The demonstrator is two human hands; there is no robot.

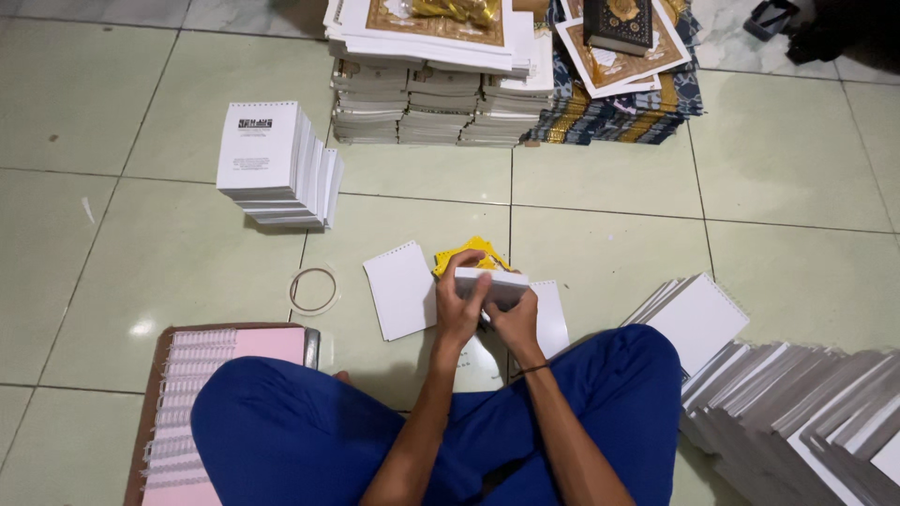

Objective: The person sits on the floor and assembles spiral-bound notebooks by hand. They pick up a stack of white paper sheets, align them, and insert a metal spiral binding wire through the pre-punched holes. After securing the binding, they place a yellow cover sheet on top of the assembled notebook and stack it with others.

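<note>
Sitting cross-legged on the tiled floor (141, 244), the person holds 1 small white booklet (494, 285) with both hands. The left hand (458, 302) has its fingers curled over the near edge and clamped on it; the right hand (515, 323) clamps it from below, apparently to steady it. Just beyond the fingertips lies a yellow wrapper (472, 253); left of them, a punched white sheet (401, 290) and a tape ring (313, 289). Farther left stands a stack of white pads (277, 164) bearing a black rectangular label.

one head view; looks steeply down, close over the lap, at the tiled floor (169, 253)
</note>
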